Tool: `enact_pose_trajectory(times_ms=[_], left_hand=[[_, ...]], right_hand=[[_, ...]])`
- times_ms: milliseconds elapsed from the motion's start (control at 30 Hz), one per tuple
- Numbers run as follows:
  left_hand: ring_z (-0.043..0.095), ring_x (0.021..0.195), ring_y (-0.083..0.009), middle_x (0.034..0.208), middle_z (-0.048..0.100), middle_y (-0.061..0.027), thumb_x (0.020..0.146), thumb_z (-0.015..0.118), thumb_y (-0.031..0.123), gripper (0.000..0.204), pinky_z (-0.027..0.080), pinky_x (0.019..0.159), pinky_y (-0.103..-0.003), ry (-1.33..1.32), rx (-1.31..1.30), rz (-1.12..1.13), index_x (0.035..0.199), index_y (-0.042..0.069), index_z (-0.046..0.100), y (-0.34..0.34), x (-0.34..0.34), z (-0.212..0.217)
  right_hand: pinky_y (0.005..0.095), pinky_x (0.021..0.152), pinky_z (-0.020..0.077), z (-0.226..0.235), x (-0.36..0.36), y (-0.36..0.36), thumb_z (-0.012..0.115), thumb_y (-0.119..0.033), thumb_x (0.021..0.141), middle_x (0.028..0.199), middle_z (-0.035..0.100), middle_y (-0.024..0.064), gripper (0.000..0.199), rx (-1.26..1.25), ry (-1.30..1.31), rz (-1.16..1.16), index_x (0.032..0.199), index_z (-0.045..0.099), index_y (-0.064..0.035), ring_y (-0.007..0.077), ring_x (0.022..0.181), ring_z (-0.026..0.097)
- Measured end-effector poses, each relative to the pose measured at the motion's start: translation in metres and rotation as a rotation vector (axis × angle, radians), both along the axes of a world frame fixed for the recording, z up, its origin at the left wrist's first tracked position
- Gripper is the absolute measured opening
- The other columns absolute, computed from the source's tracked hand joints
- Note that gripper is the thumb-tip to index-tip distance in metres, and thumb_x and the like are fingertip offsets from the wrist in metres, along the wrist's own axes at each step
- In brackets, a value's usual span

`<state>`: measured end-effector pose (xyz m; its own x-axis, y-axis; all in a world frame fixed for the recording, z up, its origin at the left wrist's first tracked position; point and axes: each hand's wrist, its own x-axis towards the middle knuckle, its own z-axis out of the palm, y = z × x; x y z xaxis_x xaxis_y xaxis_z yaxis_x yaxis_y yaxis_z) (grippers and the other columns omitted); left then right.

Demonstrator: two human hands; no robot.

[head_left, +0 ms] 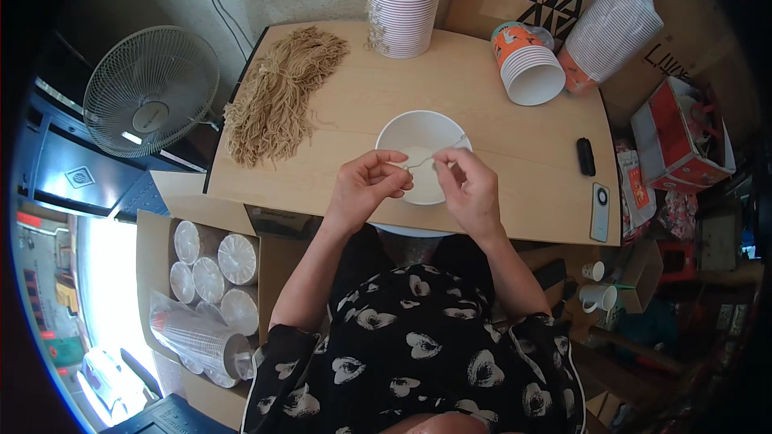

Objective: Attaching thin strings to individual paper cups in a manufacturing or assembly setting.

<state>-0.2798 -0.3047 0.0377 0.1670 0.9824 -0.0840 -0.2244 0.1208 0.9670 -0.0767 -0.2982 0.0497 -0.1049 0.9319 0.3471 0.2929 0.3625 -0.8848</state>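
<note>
A thin, pale string (421,163) with a small loop or knot near its left end stretches between my two hands. My left hand (366,187) pinches it between thumb and fingers. At the other end my right hand (472,193) is closed on the string, its fingertips together. Directly beneath, a white paper bucket (394,135) stands near the table's front edge with its mouth up, partly hidden by both hands. To the left lies a large bundle of tan cords (277,100), tied near its far end.
At the back of the table (346,112) rises a tall stack of paper buckets (404,20) with cords hanging down its left side. More nested buckets (537,80) lie at the back right. A remote (600,211) sits near the right edge; a fan (151,92) stands left. Below left, a carton holds wrapped stacks (238,259).
</note>
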Motion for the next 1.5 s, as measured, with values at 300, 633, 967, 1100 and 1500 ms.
enact_pose_trajectory(times_ms=[300, 633, 967, 1100, 1500], left_hand=[[0.073, 0.086, -0.0157, 0.094, 0.074, -0.0106, 0.094, 0.072, 0.005, 0.014, 0.06, 0.079, -0.026, -0.102, -0.106, -0.096, 0.106, -0.003, 0.07, 0.002, -0.001, -0.008], [0.073, 0.087, -0.017, 0.094, 0.075, -0.0123, 0.094, 0.071, 0.004, 0.014, 0.06, 0.083, -0.028, -0.161, -0.121, -0.077, 0.105, -0.005, 0.07, 0.0, 0.002, -0.01], [0.073, 0.091, -0.0148, 0.097, 0.075, -0.0111, 0.094, 0.07, 0.001, 0.013, 0.059, 0.085, -0.027, -0.083, -0.012, -0.007, 0.104, -0.007, 0.07, -0.005, 0.013, -0.015], [0.072, 0.093, -0.0145, 0.098, 0.075, -0.0111, 0.093, 0.071, 0.0, 0.014, 0.059, 0.087, -0.027, 0.004, 0.037, 0.021, 0.105, -0.007, 0.07, -0.01, 0.015, -0.009], [0.072, 0.092, -0.0138, 0.096, 0.075, -0.0094, 0.093, 0.072, 0.002, 0.015, 0.058, 0.086, -0.027, 0.047, 0.048, -0.027, 0.106, -0.006, 0.072, -0.009, 0.012, -0.011]], right_hand=[[0.0252, 0.061, 0.0501, -0.008, -0.007, -0.013, 0.072, 0.0, 0.089, 0.086, 0.069, 0.0055, 0.01, 0.009, -0.063, 0.072, 0.099, 0.069, 0.0003, 0.0109, 0.067, 0.061], [0.0253, 0.062, 0.0491, -0.009, -0.009, -0.013, 0.07, 0.003, 0.089, 0.083, 0.068, 0.0061, 0.006, 0.026, -0.006, 0.062, 0.094, 0.067, 0.0021, 0.0116, 0.068, 0.062], [0.0245, 0.061, 0.0517, -0.009, -0.012, -0.014, 0.071, 0.003, 0.088, 0.083, 0.068, 0.0061, 0.005, 0.009, 0.027, 0.046, 0.092, 0.068, 0.0015, 0.0107, 0.068, 0.063], [0.022, 0.062, 0.0487, -0.014, -0.01, -0.014, 0.069, 0.0, 0.092, 0.081, 0.068, 0.0019, 0.002, -0.154, 0.119, 0.058, 0.092, 0.069, 0.0024, 0.0054, 0.069, 0.06], [0.0231, 0.07, 0.0514, -0.007, -0.006, -0.023, 0.063, 0.0, 0.095, 0.088, 0.071, 0.004, 0.009, -0.152, 0.068, 0.073, 0.101, 0.069, 0.0034, 0.0084, 0.077, 0.065]])
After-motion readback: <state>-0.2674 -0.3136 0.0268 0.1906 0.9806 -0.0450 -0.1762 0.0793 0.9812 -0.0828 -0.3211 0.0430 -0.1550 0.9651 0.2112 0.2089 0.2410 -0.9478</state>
